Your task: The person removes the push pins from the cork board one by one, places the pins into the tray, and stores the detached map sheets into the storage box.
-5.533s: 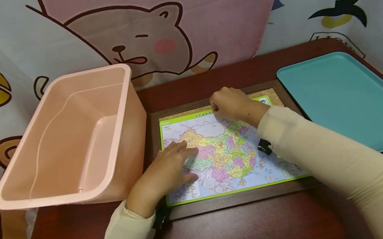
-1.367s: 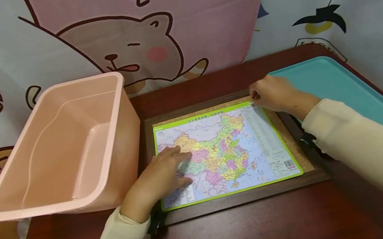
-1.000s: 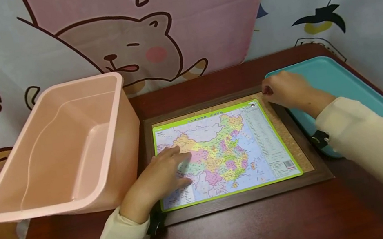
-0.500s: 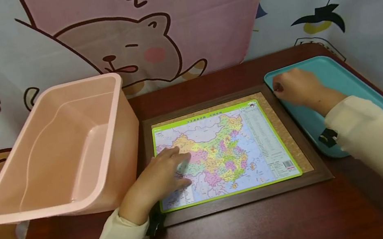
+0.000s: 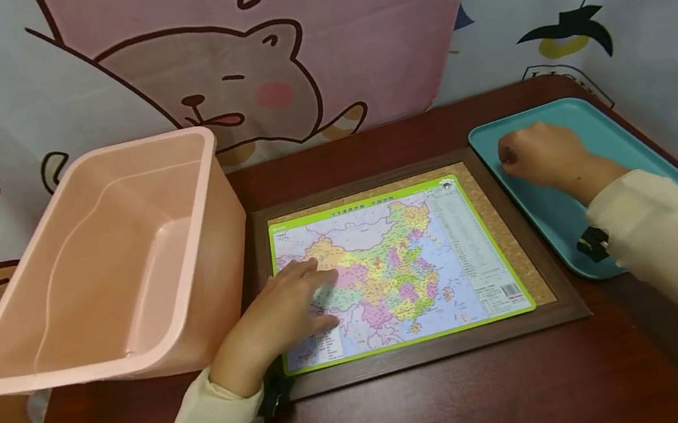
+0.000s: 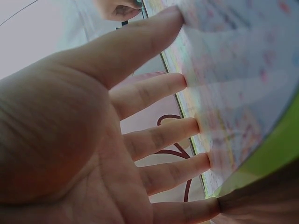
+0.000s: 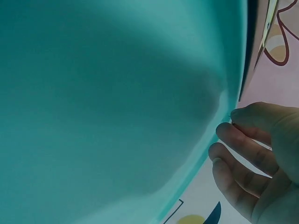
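A map sheet (image 5: 381, 271) with a green border lies on a cork board (image 5: 504, 238) in a dark wooden frame. My left hand (image 5: 278, 315) rests its spread, straight fingertips on the map's left part. In the left wrist view, the fingertips (image 6: 198, 125) touch the glossy sheet. My right hand (image 5: 541, 155) is over the far left part of a teal tray (image 5: 589, 123). The right wrist view shows its thumb and forefinger pinching a tiny pin (image 7: 232, 123), mostly hidden by the fingers.
A deep pink plastic tub (image 5: 215, 259) stands left of the board, close to its frame (image 5: 440, 357). The dark red table (image 5: 473, 403) backs onto a cartoon-printed cloth (image 5: 390, 28). A small round mark or hole (image 5: 446, 185) shows at the map's far right corner.
My right hand has moved right, from the map's far edge past its corner and over the tray. The left hand stays on the map.
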A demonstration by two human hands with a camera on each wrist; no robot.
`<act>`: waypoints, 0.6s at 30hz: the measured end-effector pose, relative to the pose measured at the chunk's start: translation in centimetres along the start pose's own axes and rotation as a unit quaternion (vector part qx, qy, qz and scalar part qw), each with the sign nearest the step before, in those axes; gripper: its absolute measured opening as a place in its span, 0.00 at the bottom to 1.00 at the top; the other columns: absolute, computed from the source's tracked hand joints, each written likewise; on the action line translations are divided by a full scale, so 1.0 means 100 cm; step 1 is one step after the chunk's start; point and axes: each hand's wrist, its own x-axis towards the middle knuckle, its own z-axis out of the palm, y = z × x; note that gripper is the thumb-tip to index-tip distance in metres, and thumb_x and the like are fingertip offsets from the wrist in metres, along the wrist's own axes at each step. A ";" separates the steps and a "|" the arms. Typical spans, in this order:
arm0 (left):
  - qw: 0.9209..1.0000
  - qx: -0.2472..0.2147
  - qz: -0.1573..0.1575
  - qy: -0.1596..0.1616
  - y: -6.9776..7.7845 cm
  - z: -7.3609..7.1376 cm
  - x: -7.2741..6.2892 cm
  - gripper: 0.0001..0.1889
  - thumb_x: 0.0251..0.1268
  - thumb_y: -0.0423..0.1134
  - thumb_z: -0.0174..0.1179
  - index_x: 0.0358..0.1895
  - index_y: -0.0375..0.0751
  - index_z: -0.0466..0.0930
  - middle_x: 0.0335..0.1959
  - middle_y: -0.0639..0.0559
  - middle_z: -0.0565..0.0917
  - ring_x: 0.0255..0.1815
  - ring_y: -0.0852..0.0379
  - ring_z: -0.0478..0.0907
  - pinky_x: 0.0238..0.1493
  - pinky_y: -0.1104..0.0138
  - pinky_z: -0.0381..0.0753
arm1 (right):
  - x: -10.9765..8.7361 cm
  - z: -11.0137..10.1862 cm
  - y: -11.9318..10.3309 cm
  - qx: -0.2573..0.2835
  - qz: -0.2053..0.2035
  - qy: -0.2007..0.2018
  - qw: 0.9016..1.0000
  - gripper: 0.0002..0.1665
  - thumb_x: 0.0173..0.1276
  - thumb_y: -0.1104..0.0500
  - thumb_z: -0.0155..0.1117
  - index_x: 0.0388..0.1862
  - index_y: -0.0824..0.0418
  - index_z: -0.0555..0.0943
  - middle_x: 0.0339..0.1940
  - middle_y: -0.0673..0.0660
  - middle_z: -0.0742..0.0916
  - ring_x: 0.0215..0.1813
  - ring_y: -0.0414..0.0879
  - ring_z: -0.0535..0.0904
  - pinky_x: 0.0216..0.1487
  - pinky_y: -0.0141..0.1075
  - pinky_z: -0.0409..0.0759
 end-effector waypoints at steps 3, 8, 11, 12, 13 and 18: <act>1.000 0.003 0.003 0.004 0.000 0.000 0.000 0.35 0.54 0.48 0.76 0.67 0.48 0.76 0.73 0.38 0.70 0.75 0.37 0.64 0.67 0.33 0.66 | 0.000 0.002 0.002 -0.003 0.000 0.002 1.000 0.11 0.66 0.62 0.67 0.43 0.68 0.84 0.37 0.66 0.88 0.32 0.53 0.82 0.30 0.54 0.79; 1.000 -0.002 -0.001 0.002 -0.001 0.000 0.000 0.35 0.53 0.48 0.76 0.68 0.49 0.76 0.73 0.38 0.69 0.75 0.37 0.64 0.67 0.34 0.65 | 0.001 0.004 0.003 -0.007 0.001 0.001 1.000 0.11 0.65 0.63 0.67 0.43 0.68 0.84 0.37 0.66 0.88 0.32 0.54 0.83 0.31 0.54 0.80; 1.000 -0.004 -0.002 0.001 -0.001 0.000 0.000 0.36 0.53 0.48 0.76 0.68 0.49 0.76 0.73 0.38 0.69 0.76 0.37 0.63 0.68 0.33 0.65 | 0.001 0.005 0.004 -0.009 0.003 -0.003 1.000 0.10 0.64 0.62 0.67 0.42 0.68 0.84 0.37 0.66 0.88 0.32 0.53 0.83 0.31 0.54 0.80; 1.000 -0.004 -0.002 0.000 -0.001 0.000 0.000 0.36 0.53 0.48 0.76 0.68 0.50 0.76 0.74 0.39 0.69 0.76 0.37 0.63 0.68 0.34 0.64 | 0.001 0.006 0.004 -0.009 0.004 -0.004 1.000 0.10 0.64 0.62 0.67 0.42 0.68 0.84 0.37 0.66 0.88 0.32 0.53 0.82 0.31 0.53 0.80; 1.000 -0.003 -0.002 0.000 -0.001 0.000 0.000 0.36 0.53 0.49 0.76 0.68 0.50 0.76 0.74 0.39 0.69 0.76 0.37 0.63 0.68 0.33 0.65 | 0.001 0.006 0.004 -0.009 0.004 -0.007 1.000 0.10 0.64 0.63 0.68 0.41 0.68 0.84 0.37 0.66 0.88 0.32 0.53 0.82 0.31 0.53 0.79; 1.000 -0.002 0.000 0.000 -0.001 -0.001 0.000 0.36 0.53 0.49 0.76 0.68 0.50 0.76 0.74 0.39 0.69 0.76 0.38 0.64 0.67 0.33 0.65 | 0.000 0.007 0.005 -0.011 -0.001 -0.009 1.000 0.10 0.63 0.63 0.67 0.41 0.68 0.84 0.35 0.65 0.88 0.30 0.52 0.81 0.29 0.53 0.79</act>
